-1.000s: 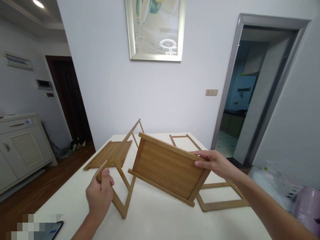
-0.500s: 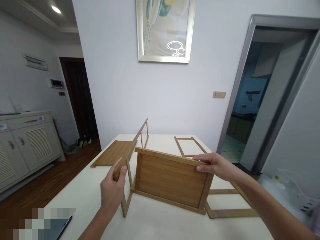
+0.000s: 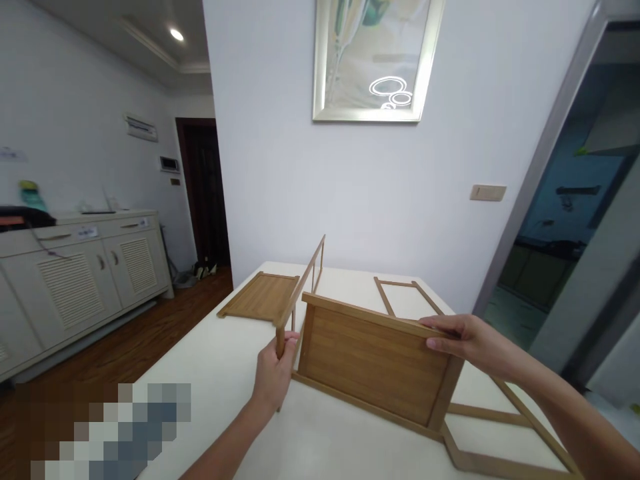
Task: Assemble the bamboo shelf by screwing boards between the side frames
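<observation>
My left hand (image 3: 274,373) is closed around the near end of a narrow wooden side frame (image 3: 306,277), which stands on its edge and runs away toward the wall. At the right, my right hand (image 3: 453,337) pinches the upper rail of a wooden shelf panel (image 3: 373,360) between thumb and fingers. That panel is tilted up on its long side, its flat face toward me. Its left end is close against the side frame; whether the two are joined I cannot tell. My left fingers partly hide the frame's near end.
Another slatted wooden panel (image 3: 263,297) lies flat at the left of the white table (image 3: 210,373). A second wooden frame (image 3: 493,415) lies at the right, partly behind my right arm. Beyond the table are a wall and a white cabinet (image 3: 125,267).
The view has swung left, so everything appears farther right. The side frame's near end has turned, and my left hand now grips it more upright. My right hand stays on the panel's rail.
</observation>
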Motion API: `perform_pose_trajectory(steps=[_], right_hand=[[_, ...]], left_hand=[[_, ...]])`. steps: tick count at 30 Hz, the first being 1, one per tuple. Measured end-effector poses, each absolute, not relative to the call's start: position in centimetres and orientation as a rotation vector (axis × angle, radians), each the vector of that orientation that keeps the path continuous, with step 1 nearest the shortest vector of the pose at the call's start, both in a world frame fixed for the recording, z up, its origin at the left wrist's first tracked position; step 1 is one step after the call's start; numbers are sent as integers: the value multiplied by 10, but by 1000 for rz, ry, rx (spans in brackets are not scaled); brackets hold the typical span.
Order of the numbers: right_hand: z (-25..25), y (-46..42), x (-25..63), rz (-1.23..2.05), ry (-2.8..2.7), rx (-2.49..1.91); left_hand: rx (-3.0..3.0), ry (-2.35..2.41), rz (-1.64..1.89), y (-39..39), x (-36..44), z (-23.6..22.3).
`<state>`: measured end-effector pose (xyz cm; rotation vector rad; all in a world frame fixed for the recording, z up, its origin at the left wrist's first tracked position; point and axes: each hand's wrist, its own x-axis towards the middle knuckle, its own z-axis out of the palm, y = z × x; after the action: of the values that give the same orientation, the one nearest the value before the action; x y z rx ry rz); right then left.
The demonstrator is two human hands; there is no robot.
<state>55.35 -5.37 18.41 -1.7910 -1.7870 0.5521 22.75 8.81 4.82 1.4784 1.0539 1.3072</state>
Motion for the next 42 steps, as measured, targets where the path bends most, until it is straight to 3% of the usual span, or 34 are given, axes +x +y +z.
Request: perform_pose_trajectory(steps=[7, 17, 25, 31, 42], right_hand=[[169, -41, 558, -54, -1816, -2036], [159, -36, 557, -325, -1839, -1968], [170, -44, 568, -163, -1615, -2038], [182, -66, 627, -17, -1442, -2122], [113, -106, 729, 455, -1175, -2212]], left_hand=[[1462, 1012, 1311, 87, 234, 46], [1507, 985, 1251, 75, 236, 47], [1444, 995, 1232, 71, 233, 49], [1464, 1036, 1207, 77, 230, 39], [1476, 1069, 1162, 75, 230, 40]])
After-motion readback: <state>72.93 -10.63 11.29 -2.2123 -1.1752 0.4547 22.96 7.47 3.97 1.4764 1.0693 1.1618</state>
